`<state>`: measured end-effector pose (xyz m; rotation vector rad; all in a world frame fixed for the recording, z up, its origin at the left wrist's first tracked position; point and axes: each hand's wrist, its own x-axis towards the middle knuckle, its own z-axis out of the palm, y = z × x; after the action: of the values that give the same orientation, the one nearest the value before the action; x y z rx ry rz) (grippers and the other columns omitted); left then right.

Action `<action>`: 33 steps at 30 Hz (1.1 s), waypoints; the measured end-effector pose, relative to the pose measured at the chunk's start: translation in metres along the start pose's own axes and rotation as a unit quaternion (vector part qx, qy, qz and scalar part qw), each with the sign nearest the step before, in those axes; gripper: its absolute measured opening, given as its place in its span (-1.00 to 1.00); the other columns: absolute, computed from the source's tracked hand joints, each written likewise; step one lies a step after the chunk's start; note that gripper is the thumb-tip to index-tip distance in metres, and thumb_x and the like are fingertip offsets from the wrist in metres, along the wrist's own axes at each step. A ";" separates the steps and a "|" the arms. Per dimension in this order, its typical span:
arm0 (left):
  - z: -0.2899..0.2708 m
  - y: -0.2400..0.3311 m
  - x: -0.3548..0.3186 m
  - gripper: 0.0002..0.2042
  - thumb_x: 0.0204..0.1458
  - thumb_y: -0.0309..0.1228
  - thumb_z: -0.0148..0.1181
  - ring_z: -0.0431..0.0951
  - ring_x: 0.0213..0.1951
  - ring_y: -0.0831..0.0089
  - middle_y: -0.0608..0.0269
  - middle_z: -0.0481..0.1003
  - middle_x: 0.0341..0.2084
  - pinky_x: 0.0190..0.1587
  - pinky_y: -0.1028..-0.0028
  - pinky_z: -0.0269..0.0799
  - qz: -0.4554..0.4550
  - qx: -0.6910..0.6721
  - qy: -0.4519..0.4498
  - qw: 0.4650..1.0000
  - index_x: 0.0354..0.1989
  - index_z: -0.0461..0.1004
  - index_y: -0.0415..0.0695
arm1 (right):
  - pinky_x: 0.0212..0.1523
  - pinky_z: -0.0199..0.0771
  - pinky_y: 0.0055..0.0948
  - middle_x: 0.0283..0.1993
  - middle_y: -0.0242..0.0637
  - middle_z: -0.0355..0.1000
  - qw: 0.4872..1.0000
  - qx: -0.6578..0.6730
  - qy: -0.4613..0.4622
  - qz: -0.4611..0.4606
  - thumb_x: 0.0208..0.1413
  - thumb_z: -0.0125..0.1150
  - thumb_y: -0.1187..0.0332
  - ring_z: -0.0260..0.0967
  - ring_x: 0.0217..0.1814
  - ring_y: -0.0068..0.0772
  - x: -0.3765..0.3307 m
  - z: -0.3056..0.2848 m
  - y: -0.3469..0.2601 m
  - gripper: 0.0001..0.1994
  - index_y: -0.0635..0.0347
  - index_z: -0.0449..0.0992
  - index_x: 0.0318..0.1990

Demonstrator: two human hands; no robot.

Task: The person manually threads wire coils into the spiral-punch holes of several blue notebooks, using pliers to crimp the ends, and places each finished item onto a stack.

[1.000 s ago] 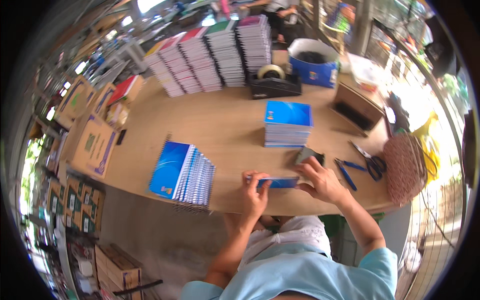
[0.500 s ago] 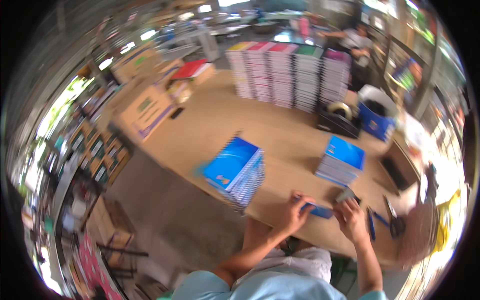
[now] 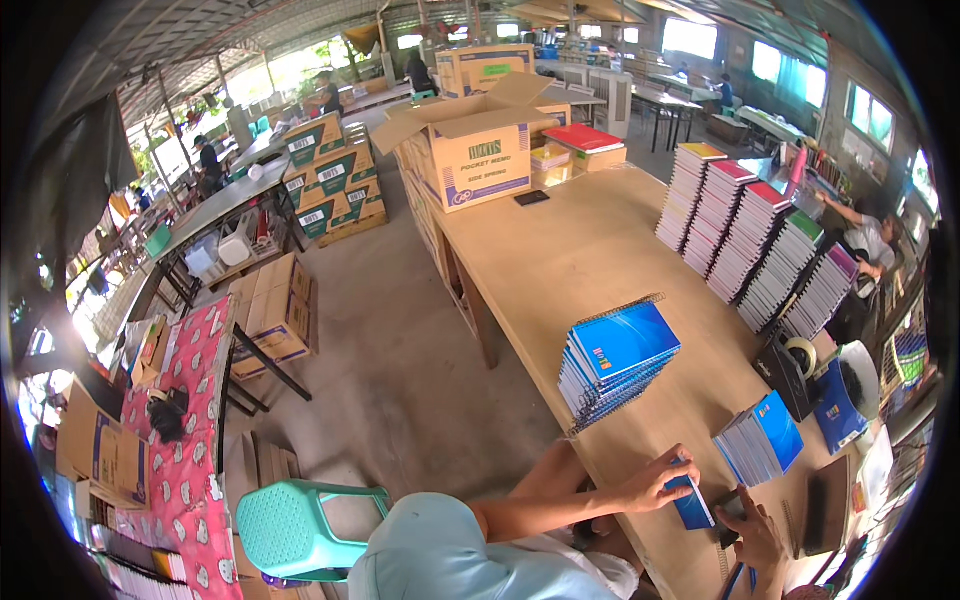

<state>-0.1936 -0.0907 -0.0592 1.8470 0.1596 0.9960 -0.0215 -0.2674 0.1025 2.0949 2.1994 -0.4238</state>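
Notebook (image 3: 692, 503), small and blue, lies at the worktop's (image 3: 590, 250) near edge, at about 5 o'clock in the view. From the left: a green plastic stool (image 3: 300, 525) stands on the floor at 7 o'clock. The left hand (image 3: 655, 480) grips the notebook's upper end with curled fingers. At 1 o'clock from it sits a stack of blue spiral notebooks (image 3: 618, 360). The right hand (image 3: 755, 535) touches the notebook's lower right side; I cannot tell its grip. A smaller blue stack (image 3: 760, 440) lies at 12 o'clock from it.
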 end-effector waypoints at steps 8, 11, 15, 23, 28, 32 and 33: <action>0.002 -0.002 0.002 -0.71 0.05 -0.41 0.43 0.37 0.00 0.20 0.17 0.33 -0.15 0.05 0.23 0.36 0.024 0.021 -0.020 0.999 -0.12 0.44 -0.09 | -0.02 0.42 -0.10 -0.02 -0.09 0.30 0.962 0.155 0.226 0.014 -0.45 0.57 0.04 0.24 0.10 -0.01 -0.003 0.053 0.081 -0.32 -0.03 0.69 0.02; 0.005 -0.002 0.008 -0.64 0.00 -0.45 0.45 0.38 -0.02 0.21 0.20 0.34 -0.17 0.03 0.23 0.37 0.033 0.009 -0.013 0.999 -0.09 0.41 -0.09 | -0.12 0.50 -0.27 0.05 -0.07 0.35 0.829 0.506 0.237 -0.032 -0.08 0.33 -0.24 0.38 0.09 -0.12 -0.012 0.065 0.080 -0.32 0.17 0.65 0.01; 0.004 -0.005 0.015 -0.61 -0.04 -0.51 0.45 0.38 -0.04 0.14 0.20 0.36 -0.20 0.00 0.22 0.36 0.062 0.006 -0.056 0.996 -0.08 0.37 -0.11 | -0.14 0.51 -0.33 -0.08 -0.03 0.53 0.930 0.322 0.172 0.026 0.09 0.19 -0.30 0.52 -0.14 -0.21 0.013 0.075 0.061 -0.20 0.52 0.54 -0.07; 0.013 -0.001 0.014 -0.56 -0.11 -0.48 0.49 0.37 -0.06 0.09 0.15 0.32 -0.14 -0.03 0.18 0.35 0.059 -0.002 -0.029 0.998 -0.11 0.34 -0.12 | 0.06 0.43 -0.39 -0.04 -0.12 0.57 0.865 0.443 0.219 0.081 0.16 0.20 -0.26 0.48 -0.02 -0.38 0.006 0.086 0.065 -0.26 0.41 0.52 0.04; 0.009 -0.002 0.008 -0.50 -0.22 -0.53 0.51 0.35 -0.02 0.04 0.08 0.31 -0.16 0.04 0.13 0.31 0.027 -0.041 -0.031 0.998 -0.12 0.32 -0.16 | 0.07 0.42 -0.38 -0.03 -0.13 0.56 0.884 0.431 0.164 0.083 0.16 0.21 -0.25 0.47 0.00 -0.38 0.020 0.072 0.053 -0.27 0.40 0.52 0.05; 0.011 -0.002 0.007 -0.52 -0.17 -0.54 0.49 0.37 -0.09 0.07 0.10 0.27 -0.17 -0.07 0.19 0.34 0.062 0.018 -0.006 0.998 -0.09 0.33 -0.16 | 0.09 0.41 -0.38 -0.02 -0.13 0.56 0.889 0.423 0.155 0.080 0.17 0.21 -0.25 0.46 0.01 -0.37 0.026 0.068 0.054 -0.27 0.40 0.52 0.06; 0.011 -0.001 0.008 -0.53 -0.17 -0.55 0.49 0.38 -0.09 0.08 0.12 0.28 -0.18 -0.07 0.20 0.34 0.039 0.011 -0.025 0.999 -0.11 0.33 -0.16 | 0.09 0.41 -0.38 -0.02 -0.13 0.56 0.889 0.423 0.155 0.082 0.17 0.21 -0.25 0.46 0.01 -0.37 0.026 0.068 0.055 -0.27 0.40 0.52 0.06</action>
<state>-0.1803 -0.0941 -0.0573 1.9097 0.0684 1.0034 0.0219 -0.2573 0.0230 2.9088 2.1879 -1.3111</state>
